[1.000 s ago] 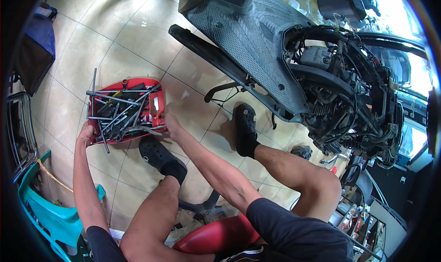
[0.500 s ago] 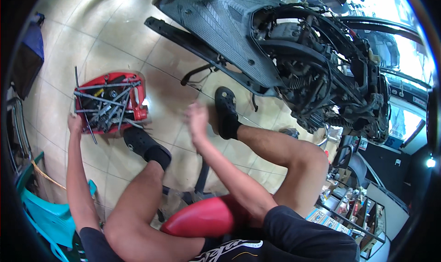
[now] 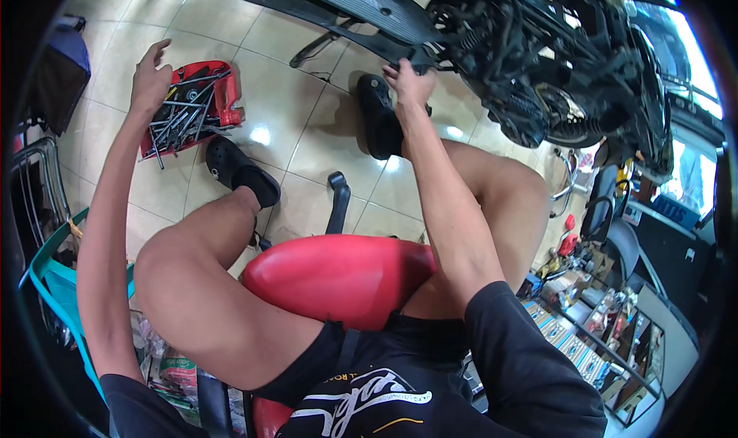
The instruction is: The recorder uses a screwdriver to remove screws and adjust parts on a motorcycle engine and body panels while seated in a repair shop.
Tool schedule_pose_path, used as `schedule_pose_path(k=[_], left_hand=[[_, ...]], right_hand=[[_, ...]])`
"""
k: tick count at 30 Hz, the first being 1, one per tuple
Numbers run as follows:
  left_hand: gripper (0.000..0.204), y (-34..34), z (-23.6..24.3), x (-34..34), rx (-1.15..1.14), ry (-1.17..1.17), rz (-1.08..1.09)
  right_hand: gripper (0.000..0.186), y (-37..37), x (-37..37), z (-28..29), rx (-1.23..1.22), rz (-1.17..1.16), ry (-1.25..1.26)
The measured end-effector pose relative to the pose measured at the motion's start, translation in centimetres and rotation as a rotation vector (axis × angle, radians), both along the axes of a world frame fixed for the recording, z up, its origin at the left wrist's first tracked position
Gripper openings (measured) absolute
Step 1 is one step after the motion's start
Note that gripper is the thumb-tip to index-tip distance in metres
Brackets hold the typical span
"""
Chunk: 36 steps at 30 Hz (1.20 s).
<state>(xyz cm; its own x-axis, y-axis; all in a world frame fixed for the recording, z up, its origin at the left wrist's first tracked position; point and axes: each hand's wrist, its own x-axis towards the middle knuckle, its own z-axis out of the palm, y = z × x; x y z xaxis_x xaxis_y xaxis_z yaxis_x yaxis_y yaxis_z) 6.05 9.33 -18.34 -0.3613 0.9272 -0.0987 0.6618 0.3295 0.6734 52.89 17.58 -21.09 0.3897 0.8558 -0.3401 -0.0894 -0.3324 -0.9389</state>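
Note:
My left hand (image 3: 154, 81) is raised beside the red tray (image 3: 229, 92), fingers apart and loosely curved, holding nothing. The tray rests on the tiles with a jumble of metal tools and rods (image 3: 184, 119) in it. My right hand (image 3: 411, 84) grips a black part (image 3: 423, 58) at the lower edge of the scooter's footboard (image 3: 369, 4). The scooter's bare engine and frame (image 3: 523, 69) fill the upper right. Below my right hand is my right black clog (image 3: 373, 111); my left clog (image 3: 227, 161) is beside the tray.
I sit on a red padded seat (image 3: 330, 273). A teal plastic chair (image 3: 58, 284) and metal chair frame (image 3: 34, 165) stand left, with a dark blue bag (image 3: 61, 69) behind. A cluttered shelf (image 3: 600, 323) is at lower right. Tiled floor (image 3: 300, 169) lies between my legs.
Both hands have left the red tray. My left hand rose up beside it; my right hand moved right and up to the scooter and took hold there. The view has shifted.

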Motion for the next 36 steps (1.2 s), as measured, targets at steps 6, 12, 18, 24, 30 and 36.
schedule_pose_path(k=[6,12,18,24,30,36], left_hand=[[0.059,4.0,9.1,9.5,-0.512,-0.298,-0.427],[0.051,7.8,10.6,21.1,-0.528,-0.071,-0.718],[0.051,11.2,3.7,32.3,-0.522,-0.388,-0.143],[0.047,13.2,-4.4,37.8,-0.54,-1.146,0.602],[0.033,13.2,-4.2,40.3,-0.232,-1.28,0.516],[0.036,12.6,-3.6,40.0,-0.274,-1.181,0.439]], right_hand=[[0.037,0.7,0.8,-2.5,0.046,0.044,-0.387],[0.061,-1.3,0.8,0.3,-0.03,-0.003,-0.463],[0.061,-1.8,2.0,2.8,-0.069,0.066,-0.243],[0.058,-1.0,2.3,1.7,0.061,-0.012,-0.277],[0.036,0.1,3.4,0.2,-0.052,-0.385,0.057],[0.047,3.7,6.7,-5.2,-0.252,-0.267,0.757]])
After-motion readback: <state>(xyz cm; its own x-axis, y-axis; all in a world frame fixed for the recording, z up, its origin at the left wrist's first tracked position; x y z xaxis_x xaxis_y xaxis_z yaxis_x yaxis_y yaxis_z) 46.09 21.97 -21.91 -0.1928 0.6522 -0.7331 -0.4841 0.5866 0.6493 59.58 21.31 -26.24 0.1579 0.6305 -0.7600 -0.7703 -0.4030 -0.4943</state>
